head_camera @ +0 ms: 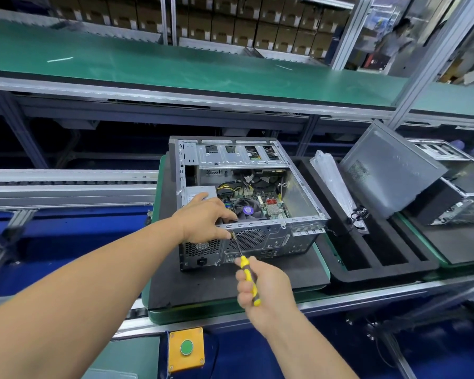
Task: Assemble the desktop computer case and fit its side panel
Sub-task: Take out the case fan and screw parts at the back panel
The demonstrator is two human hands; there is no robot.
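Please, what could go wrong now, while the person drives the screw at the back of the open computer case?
1. The left hand holds the screw at the tip of the screwdriver; a slip could stab a finger.
2. The computer case lies open, so a dropped screw might fall among the cables or onto the board.
3. The right hand holds the driver at a slant, which may strip the screw.

Lying on a black foam mat point(257, 280), itself sitting on a green-edged pallet point(192, 313) riding the conveyor rails point(66, 192): an open computer case point(246, 198). Resting just beside, on the right: a black foam tray point(372, 269) carrying a plastic-wrapped bundle point(331, 179). Leaning farther right, on a second mat: a grey side panel point(389, 170).
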